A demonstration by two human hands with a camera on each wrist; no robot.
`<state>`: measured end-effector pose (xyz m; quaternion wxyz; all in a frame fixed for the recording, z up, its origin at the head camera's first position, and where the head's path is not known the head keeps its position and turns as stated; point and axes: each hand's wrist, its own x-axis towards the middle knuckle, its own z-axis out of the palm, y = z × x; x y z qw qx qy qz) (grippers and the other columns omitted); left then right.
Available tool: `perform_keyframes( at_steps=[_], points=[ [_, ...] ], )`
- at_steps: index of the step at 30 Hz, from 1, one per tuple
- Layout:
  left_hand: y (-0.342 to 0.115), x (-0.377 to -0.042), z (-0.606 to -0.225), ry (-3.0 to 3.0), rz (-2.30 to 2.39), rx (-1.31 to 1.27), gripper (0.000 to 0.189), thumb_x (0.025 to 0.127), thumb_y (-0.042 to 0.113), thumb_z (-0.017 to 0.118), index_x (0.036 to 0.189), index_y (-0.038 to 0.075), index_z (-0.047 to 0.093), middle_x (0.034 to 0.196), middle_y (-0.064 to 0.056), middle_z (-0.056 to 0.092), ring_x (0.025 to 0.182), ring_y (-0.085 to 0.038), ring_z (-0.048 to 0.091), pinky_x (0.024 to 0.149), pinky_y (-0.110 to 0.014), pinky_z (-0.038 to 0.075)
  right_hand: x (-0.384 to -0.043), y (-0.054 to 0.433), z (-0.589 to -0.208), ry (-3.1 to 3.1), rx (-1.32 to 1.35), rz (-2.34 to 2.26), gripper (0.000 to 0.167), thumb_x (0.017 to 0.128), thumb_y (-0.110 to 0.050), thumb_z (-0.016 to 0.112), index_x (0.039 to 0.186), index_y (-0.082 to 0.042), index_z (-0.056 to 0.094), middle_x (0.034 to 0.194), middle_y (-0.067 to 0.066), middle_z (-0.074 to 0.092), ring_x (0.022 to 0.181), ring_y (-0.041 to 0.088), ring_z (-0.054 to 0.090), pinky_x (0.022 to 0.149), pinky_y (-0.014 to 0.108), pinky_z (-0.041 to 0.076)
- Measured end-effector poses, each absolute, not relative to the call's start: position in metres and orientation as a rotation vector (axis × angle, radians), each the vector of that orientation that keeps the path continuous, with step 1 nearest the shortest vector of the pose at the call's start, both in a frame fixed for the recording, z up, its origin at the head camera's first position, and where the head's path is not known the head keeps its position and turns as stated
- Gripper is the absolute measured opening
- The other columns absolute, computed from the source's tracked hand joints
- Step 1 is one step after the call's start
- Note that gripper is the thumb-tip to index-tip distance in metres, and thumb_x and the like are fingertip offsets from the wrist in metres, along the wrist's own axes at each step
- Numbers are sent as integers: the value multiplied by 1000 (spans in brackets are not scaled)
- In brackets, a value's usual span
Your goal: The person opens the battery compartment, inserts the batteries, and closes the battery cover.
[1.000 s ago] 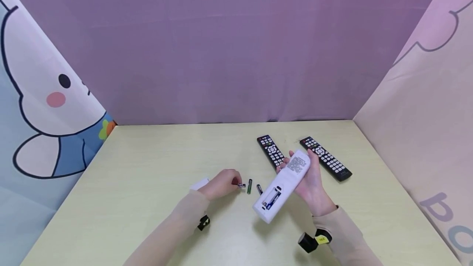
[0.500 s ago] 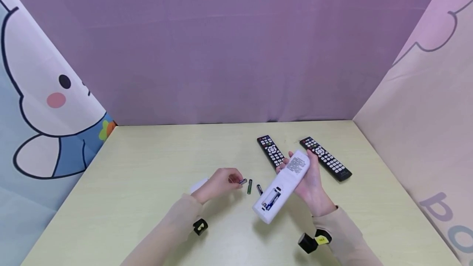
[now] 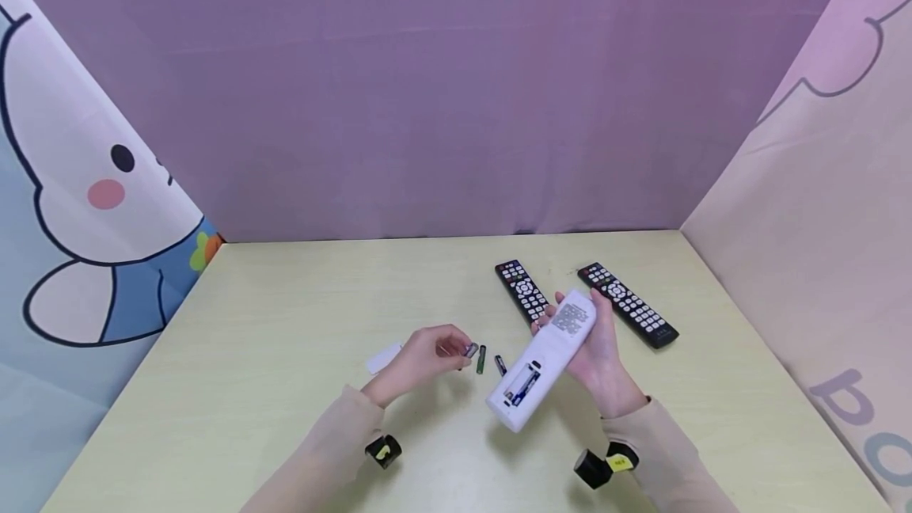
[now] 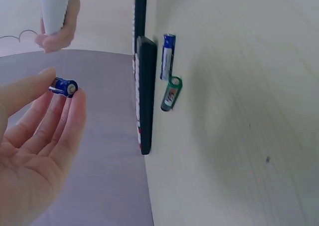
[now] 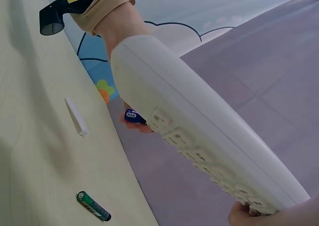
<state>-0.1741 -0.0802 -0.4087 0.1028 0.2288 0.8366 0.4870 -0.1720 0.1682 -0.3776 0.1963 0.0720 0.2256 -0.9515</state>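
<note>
My left hand [image 3: 433, 356] pinches a blue battery [image 4: 65, 87] between thumb and fingertips, held above the table. My right hand [image 3: 602, 362] grips a white remote control [image 3: 556, 343], its back turned up and tilted toward me. The remote's battery compartment [image 3: 523, 384] is uncovered, with one blue battery lying in it and a bare slot beside it. On the table between the hands lie a green battery [image 3: 481, 359] and another blue battery [image 3: 500, 365]. A white battery cover [image 3: 384, 358] rests on the table behind my left wrist.
Two black remote controls lie face up beyond my right hand, one to the left [image 3: 522, 290] and one to the right [image 3: 628, 305]. A purple cloth wall [image 3: 456, 101] stands at the table's far edge, with printed panels at both sides.
My left hand has lifted the blue battery off the table and turned it between the fingers, drawing slightly back. The right hand and the white remote have barely moved.
</note>
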Motion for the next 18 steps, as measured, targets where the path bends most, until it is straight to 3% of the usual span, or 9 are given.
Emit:
perform_keyframes(
  at_steps=[7, 18],
  points=[
    [-77, -167, -405, 2412, 1512, 660, 27, 80, 11, 64, 107, 9, 59, 84, 0, 61, 78, -13, 57, 70, -23, 48, -171, 167, -377, 640, 199, -2654, 49, 85, -56, 39, 107, -12, 34, 78, 6, 49, 71, 17, 49, 77, 33, 43],
    [-68, -153, -384, 2349, 1599, 621, 26, 80, 3, 62, 105, 3, 58, 86, -8, 62, 76, -15, 58, 69, -24, 50, -172, 166, -379, 645, 196, -2647, 49, 85, -56, 40, 108, -13, 33, 79, 5, 49, 71, 17, 49, 77, 32, 43]
  ],
)
